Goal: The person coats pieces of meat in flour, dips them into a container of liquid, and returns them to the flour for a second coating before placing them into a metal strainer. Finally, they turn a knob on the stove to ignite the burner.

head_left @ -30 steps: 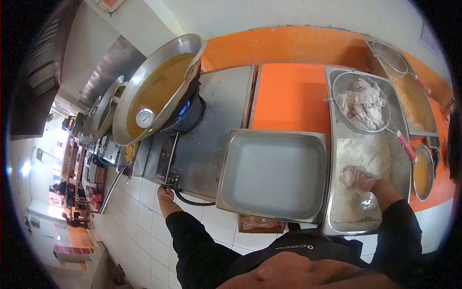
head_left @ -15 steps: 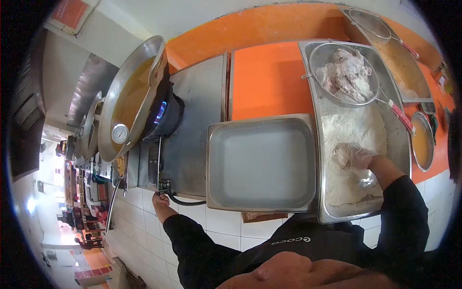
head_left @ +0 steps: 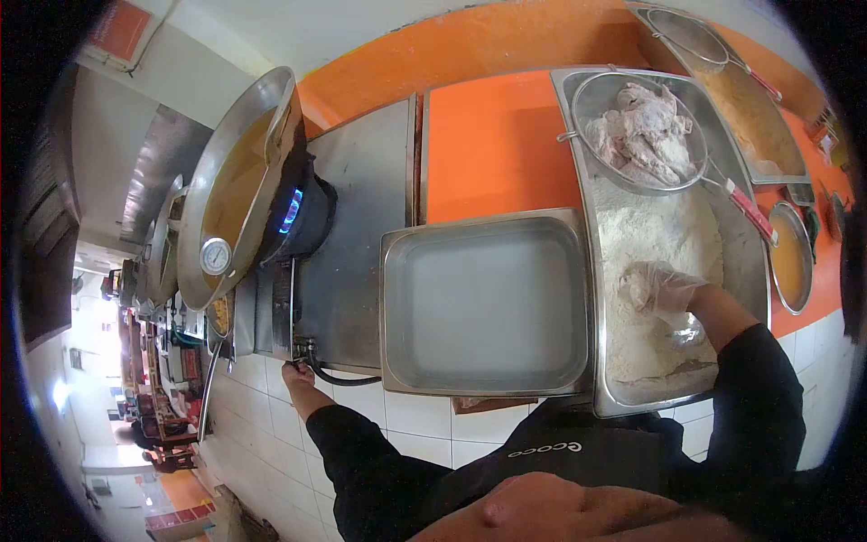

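At the burner's front, my left hand (head_left: 296, 375) is closed around the gas valve (head_left: 305, 349), where a black hose joins. Blue flame (head_left: 291, 210) burns in the burner (head_left: 312, 217) under a wide wok of oil (head_left: 237, 181) with a dial thermometer (head_left: 216, 256) at its rim. My right hand (head_left: 664, 291), in a clear plastic glove dusted white, hovers over or touches the flour (head_left: 655, 230) in a steel tray (head_left: 594, 298). Its fingers are curled; what they hold, if anything, cannot be made out. Flour-coated chicken pieces (head_left: 643, 131) lie in a strainer (head_left: 578, 117) over the tray's far end.
Between my hands stands a steel pan of cloudy liquid (head_left: 492, 307). An orange tabletop (head_left: 497, 144) lies behind it. Farther right are a second strainer (head_left: 686, 36), a tray of yellowish crumbs (head_left: 745, 117) and a bowl of yellow liquid (head_left: 790, 257). A long-handled strainer (head_left: 212, 384) hangs at left.
The view has shifted slightly. The flame under the wok shows larger and brighter. Both hands stay at about the same places.
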`<state>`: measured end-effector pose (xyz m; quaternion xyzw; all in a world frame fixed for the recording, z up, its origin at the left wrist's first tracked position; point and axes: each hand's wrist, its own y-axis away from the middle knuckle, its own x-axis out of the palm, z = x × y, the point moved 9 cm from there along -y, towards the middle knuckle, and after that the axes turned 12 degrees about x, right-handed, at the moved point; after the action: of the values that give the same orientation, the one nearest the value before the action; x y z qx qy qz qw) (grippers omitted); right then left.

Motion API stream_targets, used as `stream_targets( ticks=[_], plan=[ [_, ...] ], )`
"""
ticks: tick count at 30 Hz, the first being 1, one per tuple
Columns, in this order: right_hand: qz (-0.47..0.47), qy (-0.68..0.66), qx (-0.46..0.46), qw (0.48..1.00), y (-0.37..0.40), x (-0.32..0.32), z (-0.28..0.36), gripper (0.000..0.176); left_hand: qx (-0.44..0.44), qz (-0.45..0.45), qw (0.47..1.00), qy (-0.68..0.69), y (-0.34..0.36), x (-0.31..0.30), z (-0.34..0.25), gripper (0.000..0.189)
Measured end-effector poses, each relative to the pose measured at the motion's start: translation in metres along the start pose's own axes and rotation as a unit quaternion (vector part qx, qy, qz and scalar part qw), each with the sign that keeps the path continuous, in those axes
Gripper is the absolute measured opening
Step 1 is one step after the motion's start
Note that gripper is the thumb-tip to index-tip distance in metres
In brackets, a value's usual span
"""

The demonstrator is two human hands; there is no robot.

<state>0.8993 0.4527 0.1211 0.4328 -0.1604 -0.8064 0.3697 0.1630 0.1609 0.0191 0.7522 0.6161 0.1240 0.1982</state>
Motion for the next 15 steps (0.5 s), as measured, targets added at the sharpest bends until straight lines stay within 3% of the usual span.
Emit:
stream_targets(
  ticks=[2, 4, 8, 10, 11, 13, 15],
  plan=[
    [-0.011, 0.023, 0.017, 1.0, 0.001, -0.002, 0.0, 0.034, 0.023, -0.026, 0.999, 0.028, -0.017, -0.008, 0.003, 0.028],
    [0.048, -0.082, 0.052, 0.994, -0.002, 0.005, -0.008, 0.034, 0.032, -0.021, 0.999, 0.027, -0.027, -0.01, 0.003, 0.027],
    [0.017, -0.052, 0.02, 0.998, -0.007, 0.007, -0.017, 0.034, 0.033, -0.01, 0.999, 0.005, 0.006, 0.002, -0.006, 0.028],
    [-0.057, 0.028, -0.122, 0.99, -0.009, 0.006, -0.015, 0.034, 0.033, -0.02, 0.999, 0.007, 0.011, 0.005, -0.007, 0.029],
    [-0.057, 0.028, -0.122, 0.99, -0.008, 0.005, -0.011, 0.034, 0.032, -0.03, 0.999, 0.009, 0.01, 0.003, -0.006, 0.03],
    [-0.006, -0.026, -0.027, 0.999, -0.008, 0.006, -0.014, 0.037, 0.029, -0.015, 0.999, 0.009, 0.008, 0.003, -0.005, 0.03],
    [-0.009, -0.013, -0.01, 1.0, -0.002, 0.0, -0.004, 0.038, 0.026, 0.0, 1.0, 0.01, 0.001, 0.001, -0.002, 0.03]
  ],
)
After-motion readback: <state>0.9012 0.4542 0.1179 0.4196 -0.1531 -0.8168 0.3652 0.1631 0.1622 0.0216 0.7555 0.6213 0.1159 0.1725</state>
